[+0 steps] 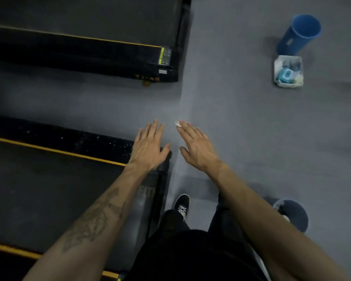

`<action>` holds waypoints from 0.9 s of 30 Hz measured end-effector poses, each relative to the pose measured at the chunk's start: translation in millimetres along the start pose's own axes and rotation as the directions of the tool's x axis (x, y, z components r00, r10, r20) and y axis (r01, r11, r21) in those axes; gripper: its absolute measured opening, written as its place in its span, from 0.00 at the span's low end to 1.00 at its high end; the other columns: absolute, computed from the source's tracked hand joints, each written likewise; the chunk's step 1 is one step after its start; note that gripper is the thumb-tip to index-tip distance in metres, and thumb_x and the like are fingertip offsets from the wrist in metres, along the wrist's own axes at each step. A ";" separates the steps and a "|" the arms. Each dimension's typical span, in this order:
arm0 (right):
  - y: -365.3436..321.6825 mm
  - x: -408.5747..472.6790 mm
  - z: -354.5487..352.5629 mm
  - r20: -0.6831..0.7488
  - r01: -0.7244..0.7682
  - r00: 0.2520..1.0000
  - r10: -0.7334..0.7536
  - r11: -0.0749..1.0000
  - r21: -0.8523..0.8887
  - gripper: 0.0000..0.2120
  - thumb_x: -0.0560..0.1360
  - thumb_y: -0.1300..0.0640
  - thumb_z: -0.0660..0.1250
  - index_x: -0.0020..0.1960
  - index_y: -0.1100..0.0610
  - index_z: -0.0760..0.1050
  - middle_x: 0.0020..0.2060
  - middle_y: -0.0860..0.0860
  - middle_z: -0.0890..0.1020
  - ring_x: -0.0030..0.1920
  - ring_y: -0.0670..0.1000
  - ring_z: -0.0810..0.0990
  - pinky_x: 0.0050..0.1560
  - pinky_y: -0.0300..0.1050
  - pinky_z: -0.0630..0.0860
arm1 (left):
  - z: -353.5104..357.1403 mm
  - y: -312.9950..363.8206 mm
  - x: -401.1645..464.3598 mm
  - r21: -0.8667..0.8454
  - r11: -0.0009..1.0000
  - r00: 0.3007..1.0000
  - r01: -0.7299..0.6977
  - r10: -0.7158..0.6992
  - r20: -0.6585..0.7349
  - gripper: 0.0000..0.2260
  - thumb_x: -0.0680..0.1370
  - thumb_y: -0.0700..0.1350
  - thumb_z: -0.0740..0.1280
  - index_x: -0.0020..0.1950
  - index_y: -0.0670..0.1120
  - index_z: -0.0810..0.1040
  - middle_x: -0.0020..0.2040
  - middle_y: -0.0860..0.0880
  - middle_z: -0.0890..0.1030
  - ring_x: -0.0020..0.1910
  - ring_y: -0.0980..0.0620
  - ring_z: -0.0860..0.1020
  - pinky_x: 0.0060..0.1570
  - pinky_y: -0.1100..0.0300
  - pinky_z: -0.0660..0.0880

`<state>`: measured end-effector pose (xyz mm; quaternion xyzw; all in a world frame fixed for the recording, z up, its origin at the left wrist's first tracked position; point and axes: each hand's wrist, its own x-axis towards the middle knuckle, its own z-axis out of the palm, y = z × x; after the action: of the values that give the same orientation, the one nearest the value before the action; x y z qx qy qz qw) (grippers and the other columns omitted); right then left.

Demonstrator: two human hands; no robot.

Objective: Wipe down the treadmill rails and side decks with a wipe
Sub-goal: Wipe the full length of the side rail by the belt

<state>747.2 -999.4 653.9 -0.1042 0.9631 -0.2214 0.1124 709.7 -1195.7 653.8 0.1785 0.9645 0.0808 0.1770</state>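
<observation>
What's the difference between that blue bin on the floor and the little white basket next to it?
The blue bin is round, tall and looks empty; the white basket is square, low and filled with supplies, too blurred to name. The bin is much bigger. Both stand on the grey floor, close together.

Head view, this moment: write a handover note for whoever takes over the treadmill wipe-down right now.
Left hand: flat, fingers straight, over the rear corner of the near treadmill's side deck; whether it touches is unclear.
Right hand: fingers extended above the grey floor, a small white scrap, probably the wipe, at the fingertips; grip unclear.
White supply bin and blue bucket stand on the floor ahead to the right.
Done: cannot confirm; white specks remain on the near side deck.
Left: judging by the specks, wipe this deck, then the rails and the far treadmill.
</observation>
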 end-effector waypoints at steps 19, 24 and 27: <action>71.2 143.7 -55.7 0.337 0.546 0.800 -0.496 0.835 -0.068 0.36 0.82 0.58 0.63 0.84 0.56 0.47 0.84 0.49 0.48 0.83 0.54 0.50 0.82 0.54 0.50 | 9.5 55.0 64.9 -0.245 0.797 0.806 0.553 -0.586 -0.088 0.34 0.83 0.57 0.59 0.84 0.46 0.51 0.85 0.44 0.51 0.83 0.43 0.50 0.81 0.44 0.48; 52.6 193.3 -49.6 0.425 0.649 0.704 -0.569 0.759 -0.059 0.36 0.83 0.58 0.63 0.84 0.56 0.47 0.84 0.49 0.47 0.83 0.54 0.50 0.82 0.54 0.50 | 4.7 30.0 77.3 -0.283 0.716 0.728 0.638 -0.680 -0.081 0.34 0.84 0.58 0.57 0.85 0.46 0.49 0.85 0.43 0.49 0.83 0.43 0.49 0.81 0.44 0.47; 33.4 227.5 -48.3 0.484 0.719 0.629 -0.609 0.691 -0.065 0.37 0.83 0.58 0.63 0.85 0.55 0.45 0.84 0.49 0.46 0.83 0.53 0.48 0.82 0.52 0.48 | -1.8 5.2 82.9 -0.309 0.655 0.665 0.689 -0.742 -0.090 0.34 0.84 0.59 0.56 0.85 0.46 0.49 0.85 0.44 0.48 0.84 0.44 0.48 0.81 0.45 0.46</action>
<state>512.7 -1007.5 642.4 -0.5135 0.8254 -0.0944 0.2148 638.2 -1160.1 630.6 -0.2511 0.9506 0.1426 0.1135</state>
